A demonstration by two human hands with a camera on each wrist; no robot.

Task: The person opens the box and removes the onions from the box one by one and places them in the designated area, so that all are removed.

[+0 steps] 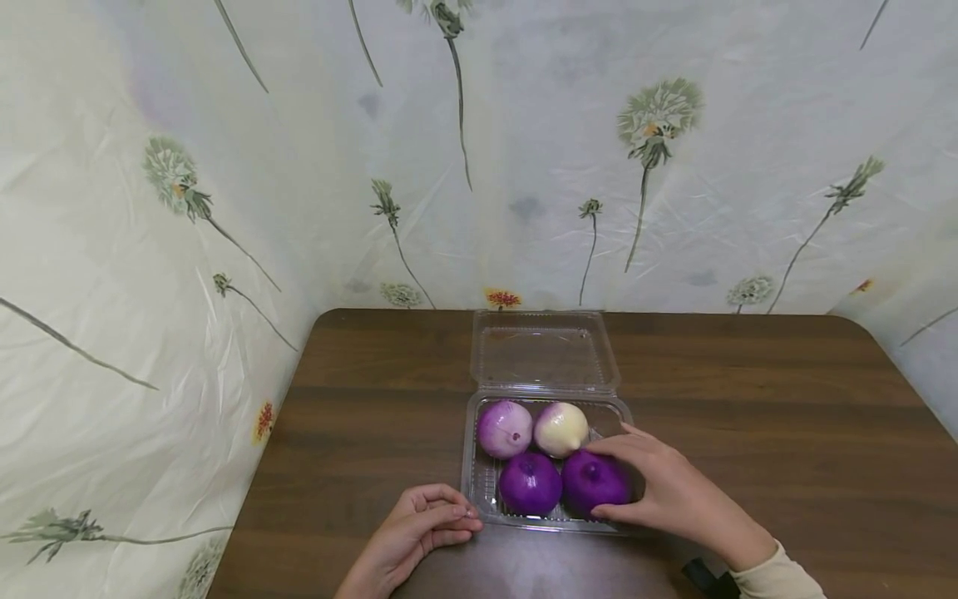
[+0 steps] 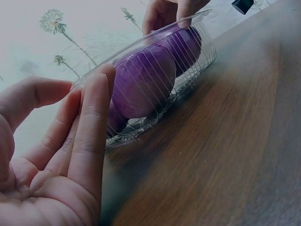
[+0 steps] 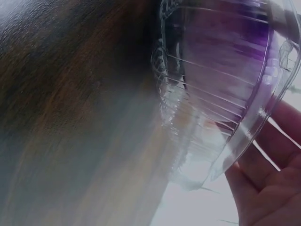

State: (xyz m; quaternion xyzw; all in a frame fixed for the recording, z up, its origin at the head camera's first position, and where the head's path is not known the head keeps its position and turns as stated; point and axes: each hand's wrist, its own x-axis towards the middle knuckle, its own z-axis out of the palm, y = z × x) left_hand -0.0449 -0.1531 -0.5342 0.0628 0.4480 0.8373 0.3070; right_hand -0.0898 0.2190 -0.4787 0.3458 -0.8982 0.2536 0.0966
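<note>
A clear plastic clamshell container [image 1: 471,466] sits on the table with its lid folded back. Four round onions would exceed a small count, so several peeled onions lie in it: a pale purple onion [image 1: 505,429] and a whitish onion [image 1: 561,429] at the back, a deep purple onion [image 1: 530,484] at front left and another dark purple onion [image 1: 595,482] at front right. Around that last onion curl the thumb and fingers of my right hand [image 1: 662,487]. My left hand [image 1: 422,528] pinches the container's front left corner, its fingertips on the rim in the left wrist view.
The open lid [image 1: 545,353] lies toward the table's back edge. Brown wood-grain table [image 1: 748,416] extends to both sides. A pale sheet printed with dandelions [image 1: 516,150] hangs behind and at the left. Something black [image 1: 709,578] shows at my right wrist.
</note>
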